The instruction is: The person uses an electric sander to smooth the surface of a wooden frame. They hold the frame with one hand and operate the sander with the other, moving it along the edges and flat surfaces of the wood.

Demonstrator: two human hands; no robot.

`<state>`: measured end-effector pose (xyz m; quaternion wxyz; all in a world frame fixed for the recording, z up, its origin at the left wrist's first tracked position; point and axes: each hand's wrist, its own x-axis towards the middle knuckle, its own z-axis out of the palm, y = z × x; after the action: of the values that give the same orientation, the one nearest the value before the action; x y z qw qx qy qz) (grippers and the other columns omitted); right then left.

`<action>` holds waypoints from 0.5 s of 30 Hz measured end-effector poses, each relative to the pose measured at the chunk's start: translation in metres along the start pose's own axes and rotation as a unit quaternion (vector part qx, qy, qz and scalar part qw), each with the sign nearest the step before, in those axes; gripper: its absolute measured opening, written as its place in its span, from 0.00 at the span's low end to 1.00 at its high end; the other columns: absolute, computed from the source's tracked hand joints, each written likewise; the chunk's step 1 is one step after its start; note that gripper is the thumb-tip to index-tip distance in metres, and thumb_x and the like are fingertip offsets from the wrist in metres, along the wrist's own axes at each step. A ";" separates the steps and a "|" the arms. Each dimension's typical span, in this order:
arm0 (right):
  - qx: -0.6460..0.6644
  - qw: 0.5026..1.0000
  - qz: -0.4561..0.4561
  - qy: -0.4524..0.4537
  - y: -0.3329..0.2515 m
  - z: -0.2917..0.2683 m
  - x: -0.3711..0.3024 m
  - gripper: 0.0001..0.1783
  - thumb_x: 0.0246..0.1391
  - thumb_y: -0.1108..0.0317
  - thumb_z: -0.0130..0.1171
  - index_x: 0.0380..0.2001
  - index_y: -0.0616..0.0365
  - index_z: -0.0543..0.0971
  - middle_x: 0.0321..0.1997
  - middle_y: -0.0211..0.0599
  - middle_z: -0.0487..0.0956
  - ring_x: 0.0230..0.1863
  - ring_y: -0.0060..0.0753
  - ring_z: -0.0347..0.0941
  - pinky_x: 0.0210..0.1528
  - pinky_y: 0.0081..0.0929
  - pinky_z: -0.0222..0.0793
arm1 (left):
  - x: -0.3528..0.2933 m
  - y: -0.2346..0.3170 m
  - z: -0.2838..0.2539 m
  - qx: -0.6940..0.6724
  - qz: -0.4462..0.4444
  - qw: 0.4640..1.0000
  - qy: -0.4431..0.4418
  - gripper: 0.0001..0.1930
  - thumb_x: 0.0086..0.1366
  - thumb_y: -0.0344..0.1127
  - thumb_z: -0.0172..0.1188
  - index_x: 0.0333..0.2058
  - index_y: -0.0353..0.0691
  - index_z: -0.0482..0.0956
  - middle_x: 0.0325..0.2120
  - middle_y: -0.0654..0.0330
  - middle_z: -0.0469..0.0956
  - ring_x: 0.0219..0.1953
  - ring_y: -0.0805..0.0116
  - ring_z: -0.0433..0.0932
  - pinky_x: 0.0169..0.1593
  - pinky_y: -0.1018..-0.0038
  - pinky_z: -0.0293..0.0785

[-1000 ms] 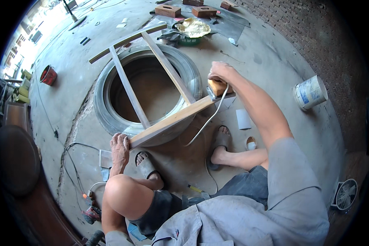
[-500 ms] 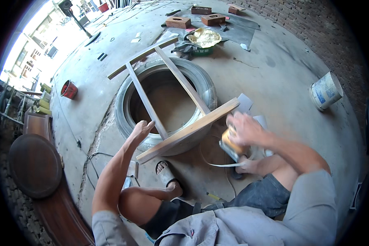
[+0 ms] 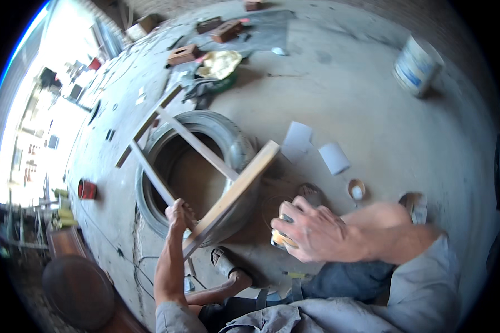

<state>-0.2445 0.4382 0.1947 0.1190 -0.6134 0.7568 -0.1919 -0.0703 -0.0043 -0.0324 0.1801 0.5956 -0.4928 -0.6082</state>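
A wooden frame (image 3: 233,191) of two thick rails joined by two thin slats lies tilted across a large grey tyre (image 3: 230,132). My left hand (image 3: 180,214) is closed around the frame where the left slat meets the near rail. Over my right knee, off the near rail's right side, my right hand (image 3: 319,232) grips a yellow power sander (image 3: 280,240). Most of the sander's body is hidden under the fingers, and its sanding face does not show.
White paper sheets (image 3: 334,158) and a small round container (image 3: 356,189) lie to the right. A paint bucket (image 3: 418,66) stands far right, a red bucket (image 3: 87,189) left. Wooden boxes (image 3: 226,31) sit at the back. A cable (image 3: 110,243) crosses the floor at left.
The view has swung to the right. My right hand has turned with the sander, which now shows less. My left hand has stayed at the left slat's near end, now closer to the rail.
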 end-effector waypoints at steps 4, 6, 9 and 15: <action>-0.004 1.000 -0.006 0.016 0.012 0.008 -0.005 0.22 0.49 0.65 0.72 0.48 0.59 0.80 0.51 0.52 0.75 0.50 0.51 0.75 0.38 0.40 0.86 | -0.035 0.053 -0.014 0.115 0.068 0.991 0.002 0.10 0.59 0.34 0.62 0.28 0.32 0.78 0.20 0.54 0.76 0.19 0.60 0.78 0.23 0.62 0.79; -0.021 0.999 -0.016 0.040 0.009 0.010 -0.010 0.25 0.46 0.63 0.75 0.46 0.56 0.78 0.49 0.47 0.74 0.50 0.47 0.73 0.35 0.37 0.85 | -0.048 0.079 -0.027 0.172 0.102 0.980 0.003 0.10 0.58 0.35 0.61 0.26 0.32 0.78 0.19 0.53 0.76 0.18 0.60 0.77 0.22 0.63 0.77; -0.009 0.998 -0.032 0.051 0.004 0.015 -0.016 0.24 0.48 0.63 0.74 0.47 0.56 0.79 0.50 0.48 0.74 0.51 0.48 0.74 0.37 0.39 0.86 | -0.084 0.112 -0.029 0.249 0.120 0.961 0.001 0.11 0.58 0.35 0.61 0.21 0.33 0.76 0.17 0.54 0.76 0.16 0.62 0.76 0.22 0.65 0.76; 0.014 0.998 -0.059 0.032 -0.015 0.023 -0.024 0.22 0.50 0.65 0.72 0.48 0.58 0.80 0.51 0.50 0.75 0.52 0.51 0.76 0.39 0.42 0.86 | -0.122 0.135 -0.028 0.400 0.197 0.895 0.034 0.14 0.54 0.31 0.64 0.38 0.29 0.77 0.19 0.55 0.78 0.16 0.63 0.78 0.24 0.64 0.77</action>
<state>-0.2168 0.4559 0.1794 0.0921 -0.6486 0.7200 -0.2290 -0.0675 0.0230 0.1496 0.0595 0.5288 -0.7949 -0.2915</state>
